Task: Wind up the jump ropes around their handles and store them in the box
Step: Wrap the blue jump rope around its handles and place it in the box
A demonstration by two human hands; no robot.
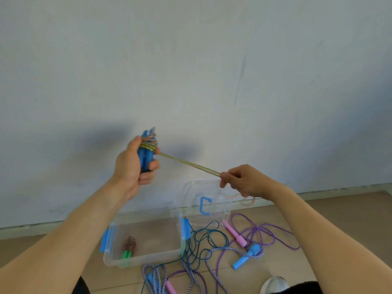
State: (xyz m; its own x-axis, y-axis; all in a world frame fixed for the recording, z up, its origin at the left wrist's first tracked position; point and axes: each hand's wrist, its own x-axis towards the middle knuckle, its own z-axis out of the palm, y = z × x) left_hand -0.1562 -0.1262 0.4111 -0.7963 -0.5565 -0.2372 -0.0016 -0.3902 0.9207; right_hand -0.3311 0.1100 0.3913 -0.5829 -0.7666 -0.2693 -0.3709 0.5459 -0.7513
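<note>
Left hand (132,166) grips blue handles (145,158) — right hand (244,180) pinches taut rope (191,164).

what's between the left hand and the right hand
In the head view, a taut stretch of gold rope runs from the blue handles gripped in the left hand to the right hand pinching it.

Tan floor (339,219) meeting a pale wall

A clear plastic box (118,258) sits at centre-left with its lid (209,200) leaning behind; loose jump ropes (214,249) in teal, purple and striped cord sprawl to its right and near side, pink and blue handles among them.
</note>
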